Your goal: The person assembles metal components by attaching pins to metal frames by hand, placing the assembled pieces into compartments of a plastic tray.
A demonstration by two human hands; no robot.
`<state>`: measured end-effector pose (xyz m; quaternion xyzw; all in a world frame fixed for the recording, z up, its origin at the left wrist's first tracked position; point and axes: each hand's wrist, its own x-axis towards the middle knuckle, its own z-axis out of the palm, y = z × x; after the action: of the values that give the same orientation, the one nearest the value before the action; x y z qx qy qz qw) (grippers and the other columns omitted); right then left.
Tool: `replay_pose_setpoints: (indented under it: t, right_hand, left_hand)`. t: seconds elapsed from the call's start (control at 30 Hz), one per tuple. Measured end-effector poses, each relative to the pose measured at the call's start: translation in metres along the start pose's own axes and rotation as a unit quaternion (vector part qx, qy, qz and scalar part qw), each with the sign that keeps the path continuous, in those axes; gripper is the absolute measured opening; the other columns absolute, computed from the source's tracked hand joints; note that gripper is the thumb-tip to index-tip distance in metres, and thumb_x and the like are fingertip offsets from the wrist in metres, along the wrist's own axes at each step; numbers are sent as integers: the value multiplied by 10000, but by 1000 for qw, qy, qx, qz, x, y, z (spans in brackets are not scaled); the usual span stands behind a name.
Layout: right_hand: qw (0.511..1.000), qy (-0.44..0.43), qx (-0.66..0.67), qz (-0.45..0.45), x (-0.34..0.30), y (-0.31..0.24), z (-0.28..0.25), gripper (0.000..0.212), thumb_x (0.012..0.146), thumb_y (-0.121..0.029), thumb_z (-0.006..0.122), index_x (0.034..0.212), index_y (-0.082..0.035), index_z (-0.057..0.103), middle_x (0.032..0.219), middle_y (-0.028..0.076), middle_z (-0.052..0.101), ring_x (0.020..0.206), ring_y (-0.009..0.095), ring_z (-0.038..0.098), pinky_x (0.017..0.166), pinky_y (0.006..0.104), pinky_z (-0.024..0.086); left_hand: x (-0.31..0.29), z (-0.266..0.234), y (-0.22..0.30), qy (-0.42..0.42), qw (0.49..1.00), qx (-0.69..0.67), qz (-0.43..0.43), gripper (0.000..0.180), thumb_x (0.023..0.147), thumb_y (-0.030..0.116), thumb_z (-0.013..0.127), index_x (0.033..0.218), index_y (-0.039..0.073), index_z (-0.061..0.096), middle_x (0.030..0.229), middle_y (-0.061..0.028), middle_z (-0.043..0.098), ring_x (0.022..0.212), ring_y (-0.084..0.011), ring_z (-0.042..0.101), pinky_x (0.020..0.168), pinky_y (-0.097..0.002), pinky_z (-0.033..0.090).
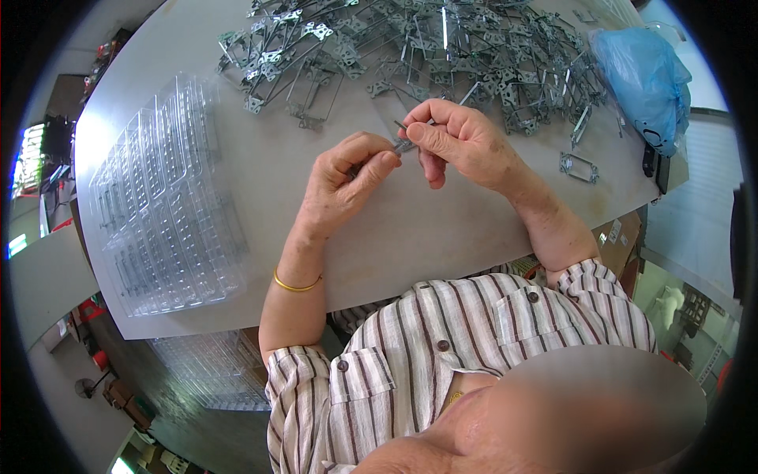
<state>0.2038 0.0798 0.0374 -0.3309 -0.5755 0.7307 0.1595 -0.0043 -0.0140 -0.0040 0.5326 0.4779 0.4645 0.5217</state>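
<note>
My left hand point(344, 178) is closed in a pinch on a small silver metal bracket point(404, 145), most of which the fingers cover. Facing it, my right hand point(464, 147) has thumb and forefinger pressed together at the same bracket, and a thin dark end pokes out by the forefinger. What exactly the right fingertips grip is too small to make out. Both hands are raised over the grey table, just in front of a large heap of metal bracket frames point(489, 59) made of plates and thin rods.
Clear plastic compartment trays point(170, 205) lie at the table's left. A blue plastic bag point(643, 83) sits at the right edge, above a dark object point(657, 167). One separate bracket frame point(579, 167) lies right of my right hand. More clear trays point(213, 367) stand below the table's left front.
</note>
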Motion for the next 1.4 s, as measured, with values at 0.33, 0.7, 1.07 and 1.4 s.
replay_pose_setpoints:
  t: [0.33,0.7,1.07,1.4]
  right_hand:
    - [980,105,-150,-79,-3,2,0,237,1034,-291,567,984,-60,579,614,-28,548,470,29,466,422,209,377]
    - [996,68,-48,-14,-2,-3,6,157,1022,-203,591,1046,-47,586,690,-20,585,566,33,504,482,202,412]
    - [997,39,-67,-13,-2,-2,7,130,1018,-164,591,1023,-34,602,666,-20,570,531,32,462,461,211,372]
    - [997,41,-68,2,-3,-4,6,145,1020,-172,585,1039,-28,583,657,-16,570,528,35,467,463,218,369]
  left_hand:
    - [-1,2,5,-91,995,37,22,158,980,115,641,972,-37,683,990,-82,694,850,-131,615,753,-268,484]
    - [1,-8,-4,83,960,-262,-53,297,1023,287,575,922,15,637,987,-199,704,611,-107,518,513,-215,379]
    - [0,-7,-4,74,965,-251,-33,269,1027,249,594,958,2,676,967,-139,729,620,-80,494,538,-218,370]
    - [1,-9,-8,61,986,-152,7,273,1017,235,598,1008,-23,687,986,-144,718,633,-92,508,547,-221,372]
